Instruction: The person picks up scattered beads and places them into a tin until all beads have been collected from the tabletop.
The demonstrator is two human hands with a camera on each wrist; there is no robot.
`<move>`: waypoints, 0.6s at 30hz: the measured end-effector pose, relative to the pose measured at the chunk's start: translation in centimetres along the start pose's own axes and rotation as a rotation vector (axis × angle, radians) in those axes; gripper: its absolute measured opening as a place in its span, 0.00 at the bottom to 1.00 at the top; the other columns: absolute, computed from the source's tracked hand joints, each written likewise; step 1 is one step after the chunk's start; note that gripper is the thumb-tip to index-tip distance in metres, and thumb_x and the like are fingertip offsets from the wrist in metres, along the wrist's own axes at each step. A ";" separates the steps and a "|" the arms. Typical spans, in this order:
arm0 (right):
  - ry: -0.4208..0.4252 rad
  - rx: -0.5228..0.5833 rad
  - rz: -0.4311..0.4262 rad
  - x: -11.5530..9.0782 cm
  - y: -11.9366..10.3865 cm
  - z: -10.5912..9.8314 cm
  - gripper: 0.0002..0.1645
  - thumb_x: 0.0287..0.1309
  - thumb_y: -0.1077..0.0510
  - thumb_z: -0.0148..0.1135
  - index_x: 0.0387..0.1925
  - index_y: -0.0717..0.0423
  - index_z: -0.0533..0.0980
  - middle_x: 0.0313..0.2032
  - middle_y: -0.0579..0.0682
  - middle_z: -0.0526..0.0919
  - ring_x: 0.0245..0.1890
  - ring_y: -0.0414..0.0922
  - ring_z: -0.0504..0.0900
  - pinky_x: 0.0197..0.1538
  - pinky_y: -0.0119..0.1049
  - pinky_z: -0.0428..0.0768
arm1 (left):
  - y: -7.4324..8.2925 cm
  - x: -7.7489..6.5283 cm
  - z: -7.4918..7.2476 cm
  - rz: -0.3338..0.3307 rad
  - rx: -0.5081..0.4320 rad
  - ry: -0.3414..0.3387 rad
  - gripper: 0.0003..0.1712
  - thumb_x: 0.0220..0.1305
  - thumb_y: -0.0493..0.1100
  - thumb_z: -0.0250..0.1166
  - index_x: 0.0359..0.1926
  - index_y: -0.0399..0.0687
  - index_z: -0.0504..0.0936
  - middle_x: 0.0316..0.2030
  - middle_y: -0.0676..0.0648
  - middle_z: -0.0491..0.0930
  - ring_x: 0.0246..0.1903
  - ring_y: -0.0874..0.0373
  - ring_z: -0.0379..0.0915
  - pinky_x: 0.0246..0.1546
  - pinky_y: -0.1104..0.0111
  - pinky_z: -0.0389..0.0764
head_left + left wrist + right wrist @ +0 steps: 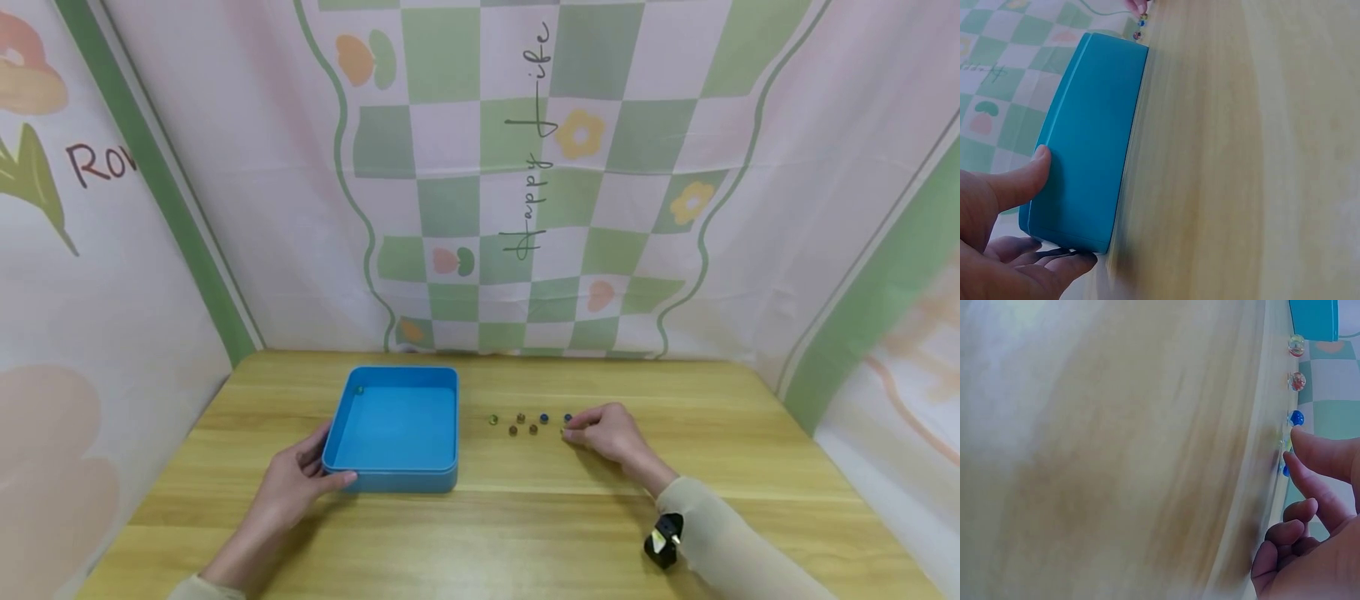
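Gripping the blue box [401, 482] at its near left corner with our left hand [288, 483], we pinch a yellowish marble [563, 432] at the table between the right hand's [611, 433] thumb and forefinger, right of the box. Blue marbles [543, 419] lie close by; a greenish marble [359, 390] sits inside the box.

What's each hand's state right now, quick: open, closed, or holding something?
Left hand: holding the blue box at its near left corner.
Right hand: pinching a small marble between finger and thumb.
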State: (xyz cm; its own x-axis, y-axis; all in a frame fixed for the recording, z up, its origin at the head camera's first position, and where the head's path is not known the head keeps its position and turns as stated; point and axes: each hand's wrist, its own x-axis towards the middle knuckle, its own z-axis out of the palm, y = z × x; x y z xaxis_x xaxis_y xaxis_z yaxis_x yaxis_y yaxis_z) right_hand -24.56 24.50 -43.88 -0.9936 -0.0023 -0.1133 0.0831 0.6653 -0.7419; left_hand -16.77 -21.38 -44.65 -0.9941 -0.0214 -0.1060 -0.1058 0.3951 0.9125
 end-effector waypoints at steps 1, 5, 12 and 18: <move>0.000 0.000 -0.002 0.0 0.0 0.0 0.15 0.59 0.57 0.79 0.44 0.61 0.89 0.52 0.63 0.88 0.60 0.66 0.79 0.68 0.66 0.71 | 0.0 0.0 0.0 -0.002 0.003 0.000 0.55 0.62 0.41 0.80 0.80 0.33 0.56 0.77 0.27 0.56 0.73 0.31 0.59 0.67 0.51 0.73; -0.002 0.007 -0.007 -0.1 -0.1 0.0 0.15 0.59 0.57 0.79 0.44 0.62 0.89 0.52 0.63 0.88 0.60 0.66 0.79 0.68 0.66 0.72 | 0.0 0.0 0.0 -0.003 0.003 0.000 0.55 0.61 0.41 0.80 0.80 0.33 0.57 0.77 0.27 0.56 0.73 0.31 0.59 0.67 0.51 0.73; -0.013 0.012 -0.007 -0.2 -0.3 -0.1 0.14 0.59 0.57 0.78 0.44 0.60 0.89 0.54 0.63 0.87 0.61 0.66 0.78 0.67 0.66 0.72 | -0.2 0.0 0.0 -0.006 0.008 0.005 0.55 0.62 0.41 0.80 0.81 0.34 0.57 0.77 0.27 0.56 0.73 0.31 0.60 0.67 0.50 0.74; -0.025 0.010 -0.024 -0.4 -0.6 0.0 0.16 0.57 0.57 0.79 0.45 0.60 0.88 0.57 0.65 0.85 0.60 0.65 0.78 0.63 0.64 0.76 | -0.1 0.0 0.0 0.001 0.003 0.002 0.55 0.61 0.41 0.80 0.80 0.33 0.57 0.77 0.26 0.56 0.73 0.30 0.59 0.67 0.50 0.74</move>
State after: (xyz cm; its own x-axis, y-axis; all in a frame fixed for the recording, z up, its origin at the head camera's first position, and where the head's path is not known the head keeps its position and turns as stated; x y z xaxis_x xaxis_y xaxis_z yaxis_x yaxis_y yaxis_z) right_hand -24.21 24.13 -43.37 -0.9930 -0.0368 -0.1122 0.0605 0.6573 -0.7512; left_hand -16.75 -21.44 -44.74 -0.9943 -0.0225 -0.1041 -0.1044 0.3974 0.9117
